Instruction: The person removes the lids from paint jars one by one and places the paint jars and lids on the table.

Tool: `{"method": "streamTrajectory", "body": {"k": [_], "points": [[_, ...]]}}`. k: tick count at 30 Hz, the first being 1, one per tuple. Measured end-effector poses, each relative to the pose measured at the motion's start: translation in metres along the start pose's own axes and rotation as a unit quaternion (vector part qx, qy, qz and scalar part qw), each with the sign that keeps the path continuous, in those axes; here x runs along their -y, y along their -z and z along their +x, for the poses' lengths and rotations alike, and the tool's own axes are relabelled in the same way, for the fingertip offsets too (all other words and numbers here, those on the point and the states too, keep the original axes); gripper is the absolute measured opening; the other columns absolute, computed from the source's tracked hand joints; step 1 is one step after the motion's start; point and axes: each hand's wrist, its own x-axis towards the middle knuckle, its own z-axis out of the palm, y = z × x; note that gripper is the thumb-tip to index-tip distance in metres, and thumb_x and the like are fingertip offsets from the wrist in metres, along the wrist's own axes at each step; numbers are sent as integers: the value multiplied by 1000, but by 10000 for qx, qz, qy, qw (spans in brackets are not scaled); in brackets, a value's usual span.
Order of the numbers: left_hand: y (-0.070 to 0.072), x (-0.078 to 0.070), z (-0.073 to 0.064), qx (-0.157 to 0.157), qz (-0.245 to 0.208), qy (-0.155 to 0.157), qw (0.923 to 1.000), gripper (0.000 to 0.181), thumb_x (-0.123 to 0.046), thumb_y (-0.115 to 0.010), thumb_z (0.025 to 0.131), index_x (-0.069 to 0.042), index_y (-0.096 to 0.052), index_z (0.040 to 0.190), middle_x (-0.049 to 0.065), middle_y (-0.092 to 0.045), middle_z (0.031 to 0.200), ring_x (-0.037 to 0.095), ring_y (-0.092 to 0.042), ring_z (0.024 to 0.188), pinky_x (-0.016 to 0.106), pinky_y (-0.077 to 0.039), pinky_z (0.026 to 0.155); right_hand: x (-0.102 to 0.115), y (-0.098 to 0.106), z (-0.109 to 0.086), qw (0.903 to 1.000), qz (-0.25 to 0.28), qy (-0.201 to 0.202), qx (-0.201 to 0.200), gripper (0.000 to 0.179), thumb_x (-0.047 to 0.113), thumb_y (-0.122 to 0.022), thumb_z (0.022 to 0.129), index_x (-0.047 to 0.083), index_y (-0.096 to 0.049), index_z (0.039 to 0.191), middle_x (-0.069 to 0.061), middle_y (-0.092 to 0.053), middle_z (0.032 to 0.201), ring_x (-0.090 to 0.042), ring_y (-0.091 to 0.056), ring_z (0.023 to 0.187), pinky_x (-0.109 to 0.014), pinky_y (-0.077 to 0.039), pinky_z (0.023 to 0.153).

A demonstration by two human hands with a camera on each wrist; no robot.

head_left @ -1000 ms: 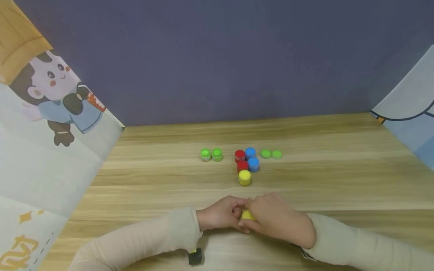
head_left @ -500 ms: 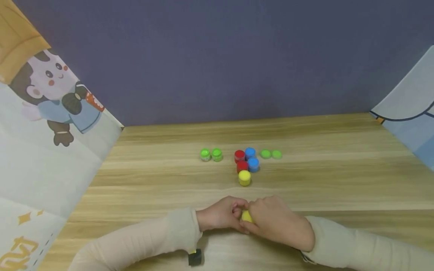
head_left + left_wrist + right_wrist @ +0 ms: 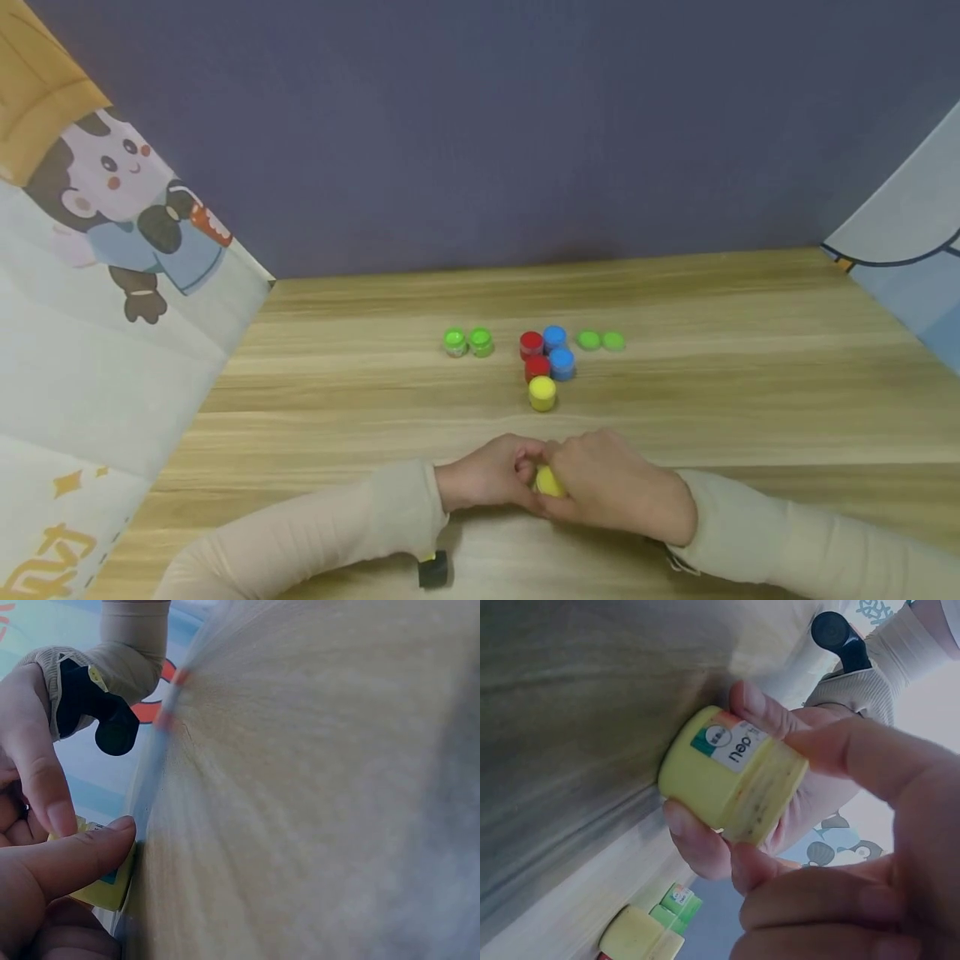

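Observation:
Close over the wooden table, both hands hold a small yellow paint jar (image 3: 697, 769) with a printed "deli" label. My left hand (image 3: 487, 475) grips the jar's body between thumb and fingers. At the lid (image 3: 769, 799), the thumb and forefinger of my right hand (image 3: 618, 487) pinch its edge; the lid is on the jar. From the head view, only part of the jar's yellow end shows between the hands. In the left wrist view, a thumb (image 3: 82, 855) covers much of the yellow jar.
Beyond the hands stand another yellow jar (image 3: 542, 394), two red jars (image 3: 531, 343) and two blue jars (image 3: 561, 363), grouped together. To their left are two lidless green jars (image 3: 455, 342); two green lids (image 3: 588, 340) lie to the right. A dark wall (image 3: 510, 142) borders the table's back.
Both hands stay around the yellow jar in nearly the same place, with only slight shifts of the right hand. The other jars and the lids have not moved.

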Motion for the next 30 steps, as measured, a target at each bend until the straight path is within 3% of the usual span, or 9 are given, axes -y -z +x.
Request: {"method": "streamTrajectory", "body": {"k": [9,13,16,20,27,30], "points": [[2,2,3,141,65,-140,9998,43,5,-76,70,-12,-66,108,-4,-40,52,6,-33,46,18,-27,46,-3,7,-1,9988,106,257,410,40,38,-68,82,7,-59,105,11,-38,53,-2,-32,45,-20,-29,41],[2,3,3,197,-18,-178,9996,43,5,-77,70,-12,-66,107,-4,-42,53,6,-34,47,18,-28,46,-5,8,-1,9976,69,473,503,39,32,-69,80,8,-57,108,11,-36,54,-2,-31,45,-20,-29,42],[1,3,3,155,-16,-225,9996,41,5,-77,69,-12,-67,105,-4,-43,53,6,-34,47,18,-28,46,-6,11,-1,9967,3,608,542,28,25,-70,78,12,-56,97,11,-34,53,-2,-29,45,-19,-28,42],[1,4,3,120,11,-289,9995,37,4,-78,69,-12,-68,100,-5,-42,52,5,-34,46,18,-28,46,-7,14,1,9954,-70,752,594,25,21,-71,76,14,-55,94,11,-32,54,-2,-28,46,-19,-27,43],[0,4,2,111,17,-228,9997,41,4,-79,69,-12,-67,105,-4,-41,52,5,-33,46,18,-27,45,-9,16,-1,9951,-124,779,588,45,15,-72,73,13,-59,116,12,-32,53,-3,-26,46,-19,-27,43],[0,2,1,97,12,-170,9998,45,4,-79,69,-12,-66,109,-4,-42,53,6,-34,46,19,-27,45,-8,17,-1,9963,-112,674,523,45,20,-73,76,14,-59,119,12,-32,53,-2,-27,46,-19,-27,43]]}}
